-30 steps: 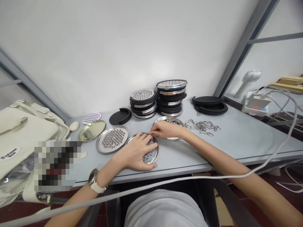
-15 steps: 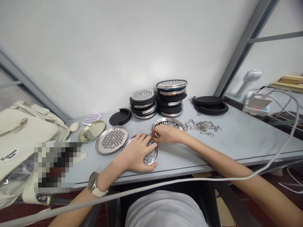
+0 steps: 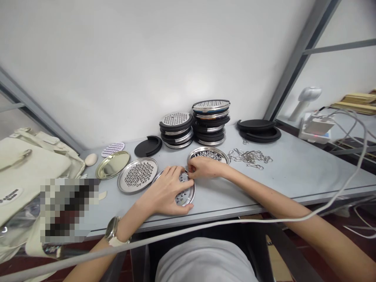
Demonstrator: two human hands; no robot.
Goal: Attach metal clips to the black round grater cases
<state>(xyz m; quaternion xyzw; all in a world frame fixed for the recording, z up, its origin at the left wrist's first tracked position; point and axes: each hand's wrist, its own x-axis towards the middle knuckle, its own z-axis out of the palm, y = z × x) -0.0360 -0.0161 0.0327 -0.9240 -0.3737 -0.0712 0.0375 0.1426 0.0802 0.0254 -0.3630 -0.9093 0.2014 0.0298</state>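
My left hand (image 3: pixel 166 192) lies over a round metal grater (image 3: pixel 185 197) near the table's front edge, its fingers across the top and its thumb at the near rim. My right hand (image 3: pixel 207 167) is closed in a pinch at the far right rim of that grater. Whatever its fingertips hold is hidden, though a small thin glint shows beside them. Behind the right hand lies another round grater (image 3: pixel 208 152), partly covered by it. To the left of my left hand rests a third round grater (image 3: pixel 138 175) with coarse raised teeth.
Two stacks of graters with black holders (image 3: pixel 177 129) stand by the wall. Loose metal hooks (image 3: pixel 251 156) lie at right, before black holders (image 3: pixel 258 131). A gold-toned round plate (image 3: pixel 113 164) and a cream bag (image 3: pixel 35 156) are at left. A white cable (image 3: pixel 235 222) crosses in front.
The view has shifted slightly. Both hands stay at the same grater, with the right fingertips still pinched at its rim.
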